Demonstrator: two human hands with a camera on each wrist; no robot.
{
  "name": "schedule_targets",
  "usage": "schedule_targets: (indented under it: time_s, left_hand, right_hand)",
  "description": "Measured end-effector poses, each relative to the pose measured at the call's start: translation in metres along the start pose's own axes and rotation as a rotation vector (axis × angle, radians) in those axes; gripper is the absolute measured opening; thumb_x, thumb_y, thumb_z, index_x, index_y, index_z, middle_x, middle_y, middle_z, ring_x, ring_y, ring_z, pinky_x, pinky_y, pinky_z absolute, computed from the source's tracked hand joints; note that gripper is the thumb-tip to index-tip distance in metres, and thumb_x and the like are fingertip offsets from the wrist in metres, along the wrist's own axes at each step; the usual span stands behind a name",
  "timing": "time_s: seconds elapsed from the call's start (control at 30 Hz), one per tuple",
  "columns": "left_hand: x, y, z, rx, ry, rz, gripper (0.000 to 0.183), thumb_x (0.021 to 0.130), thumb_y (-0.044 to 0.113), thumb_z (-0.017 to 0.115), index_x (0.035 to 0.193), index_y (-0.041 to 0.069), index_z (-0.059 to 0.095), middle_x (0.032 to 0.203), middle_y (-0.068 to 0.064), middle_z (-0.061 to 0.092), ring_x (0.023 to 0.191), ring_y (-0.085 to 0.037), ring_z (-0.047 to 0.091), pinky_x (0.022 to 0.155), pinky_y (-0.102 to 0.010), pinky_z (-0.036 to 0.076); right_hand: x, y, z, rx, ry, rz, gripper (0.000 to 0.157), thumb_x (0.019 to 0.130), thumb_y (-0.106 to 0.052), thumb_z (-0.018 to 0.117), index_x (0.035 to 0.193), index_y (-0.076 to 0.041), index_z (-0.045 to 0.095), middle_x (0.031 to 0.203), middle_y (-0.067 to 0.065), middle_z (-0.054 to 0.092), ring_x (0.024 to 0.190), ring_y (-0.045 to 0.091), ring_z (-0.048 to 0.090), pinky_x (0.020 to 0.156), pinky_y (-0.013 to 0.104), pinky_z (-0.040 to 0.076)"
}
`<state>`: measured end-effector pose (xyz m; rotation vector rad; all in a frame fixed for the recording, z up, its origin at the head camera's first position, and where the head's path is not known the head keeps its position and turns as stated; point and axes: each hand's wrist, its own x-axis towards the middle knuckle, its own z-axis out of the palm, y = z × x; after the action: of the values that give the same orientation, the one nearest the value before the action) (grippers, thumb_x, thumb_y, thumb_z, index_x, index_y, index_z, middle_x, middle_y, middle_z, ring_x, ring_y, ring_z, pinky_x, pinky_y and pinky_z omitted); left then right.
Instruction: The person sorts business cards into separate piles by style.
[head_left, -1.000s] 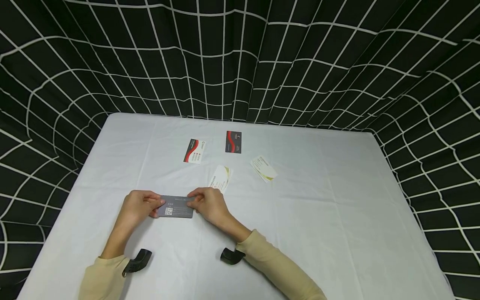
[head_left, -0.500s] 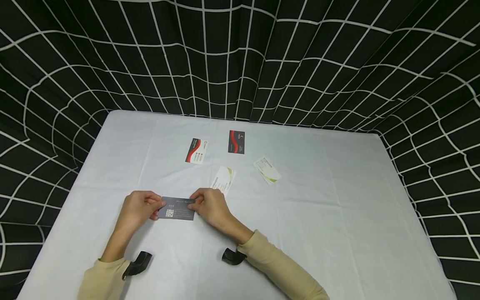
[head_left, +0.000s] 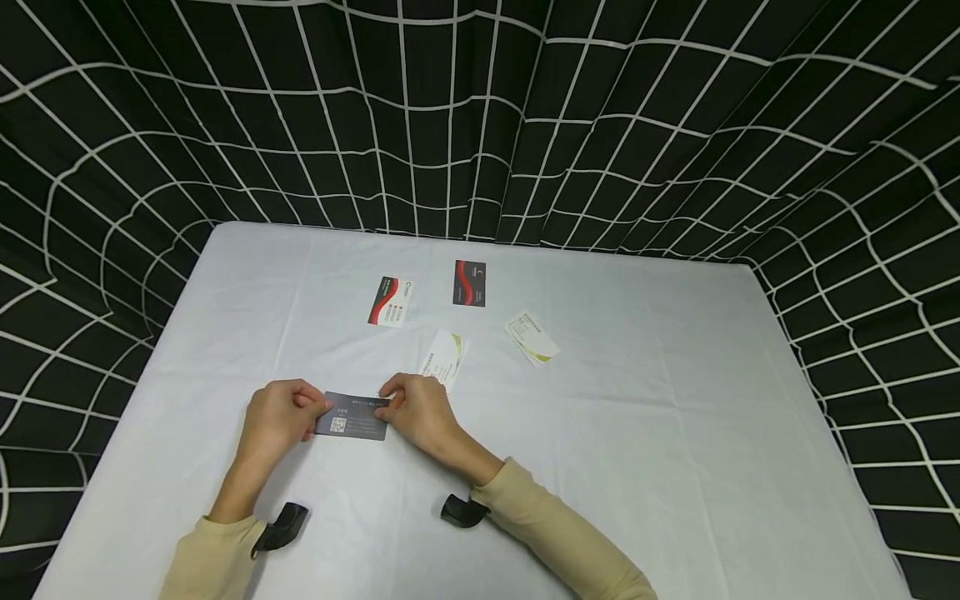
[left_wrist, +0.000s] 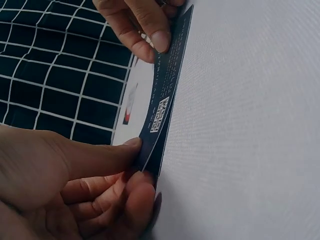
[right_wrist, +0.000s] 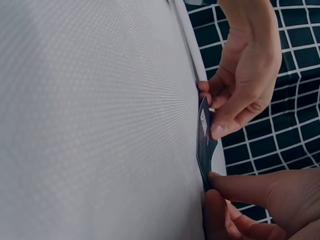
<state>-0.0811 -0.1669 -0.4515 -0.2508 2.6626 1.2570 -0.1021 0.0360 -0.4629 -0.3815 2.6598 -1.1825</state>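
Both hands pinch a dark grey business card point(head_left: 351, 417) printed with white text and a QR code. The left hand point(head_left: 279, 417) grips its left end between thumb and fingers, and the right hand point(head_left: 422, 410) holds the upper right corner. In the left wrist view the card point(left_wrist: 159, 107) bows slightly, and a second dark layer shows beneath it at the left hand's end. White cards with a gold-green corner point(head_left: 444, 357) lie just beyond the right hand, partly hidden by it.
Farther back on the white-covered table point(head_left: 637, 433) lie a white card with a black and red band point(head_left: 391, 302) and a dark card with a red wave point(head_left: 469, 283). Overlapping white cards point(head_left: 531, 338) lie to their right. A black curtain with white grid lines point(head_left: 450, 125) hangs behind.
The hands and the dark card stay nearly in place. The whole head view shifts slightly between frames; the other cards keep their places on the table.
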Motion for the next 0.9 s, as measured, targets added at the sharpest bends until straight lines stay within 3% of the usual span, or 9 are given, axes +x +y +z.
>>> schedule_targets:
  time_s: [0.2,0.47,0.6,0.77,0.9]
  left_hand:
    - [0.000,-0.001,0.002,0.008,-0.002,-0.016,0.012,0.085,0.004,0.072,0.083,-0.005,0.064,0.060,-0.005,0.058,0.042,-0.013,0.054,0.040,-0.023,0.042]
    - [-0.002,-0.002,0.005,-0.007,0.004,-0.029,0.012,0.089,0.006,0.068,0.088,-0.007,0.068,0.062,-0.006,0.061,0.044,-0.013,0.053,0.041,-0.024,0.041]
    - [-0.004,-0.002,0.005,0.027,0.041,0.009,0.013,0.090,0.007,0.068,0.090,-0.005,0.070,0.063,-0.005,0.063,0.049,-0.012,0.052,0.044,-0.024,0.039]
    - [-0.009,0.004,0.009,0.061,0.165,0.095,0.009,0.087,0.006,0.071,0.087,-0.003,0.071,0.067,-0.006,0.066,0.056,-0.014,0.054,0.052,-0.027,0.040]
    - [-0.012,0.018,0.026,0.062,0.232,0.195,0.004,0.084,0.004,0.074,0.082,0.001,0.072,0.064,-0.004,0.066,0.054,-0.012,0.052,0.050,-0.027,0.039]
  right_hand:
    - [-0.001,0.000,0.001,-0.025,0.007,-0.003,0.011,0.077,-0.013,0.083,0.083,-0.009,0.074,0.058,-0.008,0.059,0.052,-0.001,0.047,0.050,0.015,0.037]
    - [-0.003,-0.001,-0.001,-0.031,0.002,-0.014,0.006,0.079,-0.008,0.078,0.074,-0.011,0.077,0.055,-0.010,0.057,0.051,-0.003,0.043,0.049,0.013,0.034]
    - [-0.004,-0.001,-0.006,0.004,-0.035,-0.028,0.006,0.083,-0.005,0.074,0.077,-0.008,0.075,0.057,-0.010,0.054,0.050,-0.003,0.043,0.049,0.012,0.033]
    - [-0.007,0.001,-0.013,0.112,-0.077,-0.044,0.005,0.086,-0.007,0.074,0.082,-0.007,0.073,0.066,-0.007,0.058,0.051,-0.001,0.050,0.050,0.014,0.039]
    - [-0.007,0.007,-0.023,0.046,-0.017,-0.078,0.002,0.086,-0.010,0.075,0.084,-0.010,0.075,0.071,-0.007,0.059,0.059,-0.001,0.050,0.055,0.016,0.041]
